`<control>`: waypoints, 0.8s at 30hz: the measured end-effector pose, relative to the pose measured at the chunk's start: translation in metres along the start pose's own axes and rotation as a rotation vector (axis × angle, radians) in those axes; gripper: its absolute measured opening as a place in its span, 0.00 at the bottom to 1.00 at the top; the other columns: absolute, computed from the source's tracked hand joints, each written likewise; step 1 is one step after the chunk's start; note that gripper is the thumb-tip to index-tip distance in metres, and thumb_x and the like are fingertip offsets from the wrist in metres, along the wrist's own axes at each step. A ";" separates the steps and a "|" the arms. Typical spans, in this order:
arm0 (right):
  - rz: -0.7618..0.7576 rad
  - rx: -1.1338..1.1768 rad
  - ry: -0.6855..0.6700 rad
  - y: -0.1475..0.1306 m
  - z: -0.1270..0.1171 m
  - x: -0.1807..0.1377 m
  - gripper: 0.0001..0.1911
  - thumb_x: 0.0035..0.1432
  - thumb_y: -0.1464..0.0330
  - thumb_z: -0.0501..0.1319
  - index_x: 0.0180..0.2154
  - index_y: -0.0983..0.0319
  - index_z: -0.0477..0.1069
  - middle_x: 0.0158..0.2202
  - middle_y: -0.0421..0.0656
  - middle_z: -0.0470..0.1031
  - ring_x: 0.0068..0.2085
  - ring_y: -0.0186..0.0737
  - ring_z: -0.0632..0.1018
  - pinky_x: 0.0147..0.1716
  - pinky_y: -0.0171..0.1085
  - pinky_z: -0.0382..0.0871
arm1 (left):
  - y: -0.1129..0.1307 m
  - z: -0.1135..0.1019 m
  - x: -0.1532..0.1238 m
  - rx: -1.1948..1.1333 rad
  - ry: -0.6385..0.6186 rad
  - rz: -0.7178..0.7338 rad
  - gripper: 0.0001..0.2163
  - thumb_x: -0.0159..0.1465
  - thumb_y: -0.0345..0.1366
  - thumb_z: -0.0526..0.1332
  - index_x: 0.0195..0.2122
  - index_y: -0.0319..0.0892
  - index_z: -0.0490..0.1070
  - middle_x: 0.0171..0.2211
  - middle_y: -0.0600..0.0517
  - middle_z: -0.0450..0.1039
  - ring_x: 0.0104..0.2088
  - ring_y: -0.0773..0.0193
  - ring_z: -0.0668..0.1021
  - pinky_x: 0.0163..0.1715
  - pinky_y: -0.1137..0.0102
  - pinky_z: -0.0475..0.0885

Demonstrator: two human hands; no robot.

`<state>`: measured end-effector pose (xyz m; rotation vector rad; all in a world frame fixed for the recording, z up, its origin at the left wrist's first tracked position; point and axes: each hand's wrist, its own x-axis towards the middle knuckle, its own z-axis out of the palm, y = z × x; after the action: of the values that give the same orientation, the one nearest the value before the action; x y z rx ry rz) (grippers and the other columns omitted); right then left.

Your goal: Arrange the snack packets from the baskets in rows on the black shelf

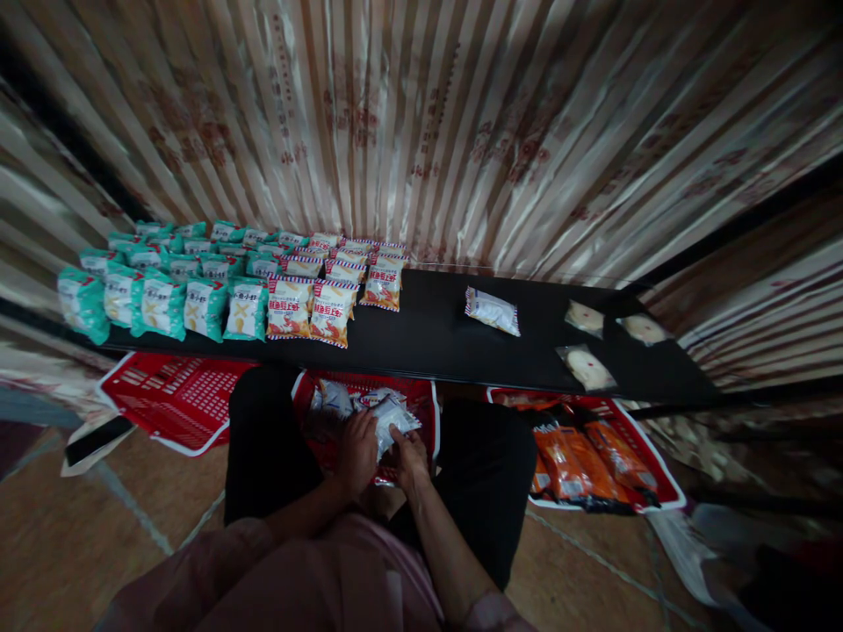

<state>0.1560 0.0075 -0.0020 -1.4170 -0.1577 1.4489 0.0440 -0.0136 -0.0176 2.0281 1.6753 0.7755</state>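
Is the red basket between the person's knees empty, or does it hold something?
Not empty: several white packets lie inside the red basket.

Dusty pink top with short sleeves, black trousers, both forearms bare.

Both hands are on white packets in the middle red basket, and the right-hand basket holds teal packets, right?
Not quite: the head view shows the right-hand basket holding orange packets, not teal. Both the left hand and right hand are on white packets in the middle red basket.
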 end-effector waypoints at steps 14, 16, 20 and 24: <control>0.043 0.004 0.028 -0.007 0.005 -0.008 0.24 0.28 0.64 0.74 0.28 0.59 0.65 0.23 0.34 0.75 0.24 0.32 0.75 0.24 0.31 0.68 | -0.004 -0.001 -0.011 0.155 -0.054 0.279 0.21 0.63 0.30 0.53 0.58 0.35 0.58 0.62 0.35 0.54 0.64 0.48 0.55 0.57 0.49 0.61; 0.041 0.008 0.030 -0.007 0.004 -0.008 0.24 0.28 0.64 0.73 0.29 0.59 0.66 0.25 0.35 0.76 0.25 0.32 0.75 0.25 0.31 0.69 | -0.006 0.002 -0.012 0.178 -0.018 0.294 0.19 0.64 0.28 0.51 0.57 0.37 0.60 0.62 0.37 0.56 0.64 0.50 0.56 0.56 0.51 0.64; 0.061 -0.034 0.005 -0.006 0.001 -0.007 0.22 0.31 0.63 0.73 0.29 0.59 0.66 0.24 0.34 0.75 0.25 0.32 0.75 0.27 0.32 0.69 | -0.012 0.008 -0.011 0.223 0.081 0.359 0.16 0.66 0.28 0.48 0.54 0.37 0.63 0.58 0.36 0.61 0.62 0.51 0.60 0.54 0.52 0.67; 0.069 -0.069 -0.003 -0.006 0.001 -0.006 0.22 0.31 0.61 0.72 0.28 0.58 0.65 0.24 0.34 0.74 0.25 0.32 0.74 0.24 0.33 0.68 | -0.017 0.011 -0.011 0.227 0.140 0.392 0.16 0.67 0.28 0.47 0.54 0.36 0.62 0.58 0.36 0.61 0.63 0.52 0.59 0.53 0.52 0.68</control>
<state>0.1565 0.0062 0.0066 -1.4892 -0.1636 1.5141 0.0369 -0.0206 -0.0387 2.5626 1.5120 0.9051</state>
